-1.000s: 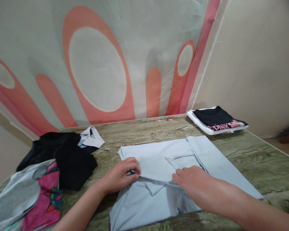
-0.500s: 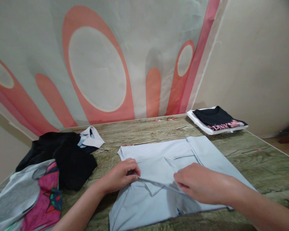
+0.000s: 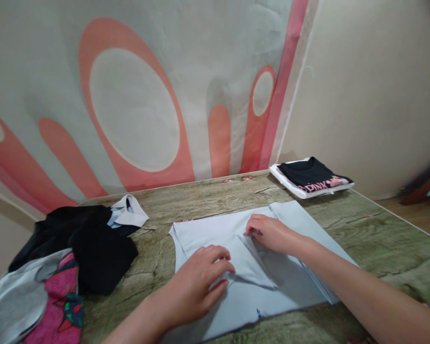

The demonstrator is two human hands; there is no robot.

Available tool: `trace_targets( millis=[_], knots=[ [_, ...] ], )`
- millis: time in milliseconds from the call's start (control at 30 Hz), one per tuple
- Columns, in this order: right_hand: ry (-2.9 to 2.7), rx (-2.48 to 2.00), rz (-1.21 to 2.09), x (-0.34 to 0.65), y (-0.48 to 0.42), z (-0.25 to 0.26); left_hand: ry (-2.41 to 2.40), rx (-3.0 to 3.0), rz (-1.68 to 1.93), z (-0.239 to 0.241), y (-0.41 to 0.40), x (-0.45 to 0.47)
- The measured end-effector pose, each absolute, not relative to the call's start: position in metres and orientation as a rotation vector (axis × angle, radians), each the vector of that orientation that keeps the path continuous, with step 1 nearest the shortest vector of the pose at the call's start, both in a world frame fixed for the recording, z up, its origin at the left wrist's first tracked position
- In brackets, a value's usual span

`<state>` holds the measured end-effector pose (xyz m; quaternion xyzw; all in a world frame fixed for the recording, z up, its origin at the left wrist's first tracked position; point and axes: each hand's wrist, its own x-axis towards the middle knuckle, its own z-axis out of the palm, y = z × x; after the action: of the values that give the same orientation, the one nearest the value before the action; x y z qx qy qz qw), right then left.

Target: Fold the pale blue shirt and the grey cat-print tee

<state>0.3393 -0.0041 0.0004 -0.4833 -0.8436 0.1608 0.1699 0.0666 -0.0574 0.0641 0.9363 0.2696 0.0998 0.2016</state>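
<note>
1. The pale blue garment lies spread across the near half of the desk, in front of you, between your two forearms
2. Your left hand is over the near left part of it, its fingers loosely bent and released, the thumb standing apart from them
3. Your right hand is farther up the cloth, its fingers curled in at the upper corner of a folded flap; you cannot tell from this view whether they grasp it
4. That flap slants across the middle of the garment, and a small blue mark shows by the near edge
5. To your left, a black garment lies rumpled beside a white collar, with a grey garment bearing a pink print nearer you
6. At the far right, a black T-shirt lettered in pink rests folded on something white
</note>
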Motion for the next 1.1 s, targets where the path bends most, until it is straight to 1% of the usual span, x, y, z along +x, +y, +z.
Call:
trace_targets(
  millis=[67, 167, 300, 433, 833, 1100],
  knots=[
    [-2.385, -1.308, 0.433, 0.339, -0.001, -0.005, 0.709, 2.643, 0.222, 0.063, -0.054, 0.087],
    [-2.358, -1.229, 0.409, 0.340, 0.004, -0.013, 0.794, 2.659, 0.228, 0.046, -0.037, 0.111],
    [-2.400, -1.107, 0.424, 0.343, 0.007, -0.016, 0.936, 2.611, 0.329, 0.015, -0.016, 0.123],
    [-2.427, -1.037, 0.446, 0.346, 0.009, -0.012, 0.913, 2.565, 0.499, -0.003, -0.012, 0.119],
    [-2.270, -1.028, 0.432, 0.347, 0.015, -0.027, 0.859, 2.494, 0.527, -0.003, -0.008, 0.114],
    [-2.258, -1.002, 0.446, 0.347, 0.013, -0.024, 0.878, 2.555, 0.477, -0.006, -0.008, 0.114]
  ],
)
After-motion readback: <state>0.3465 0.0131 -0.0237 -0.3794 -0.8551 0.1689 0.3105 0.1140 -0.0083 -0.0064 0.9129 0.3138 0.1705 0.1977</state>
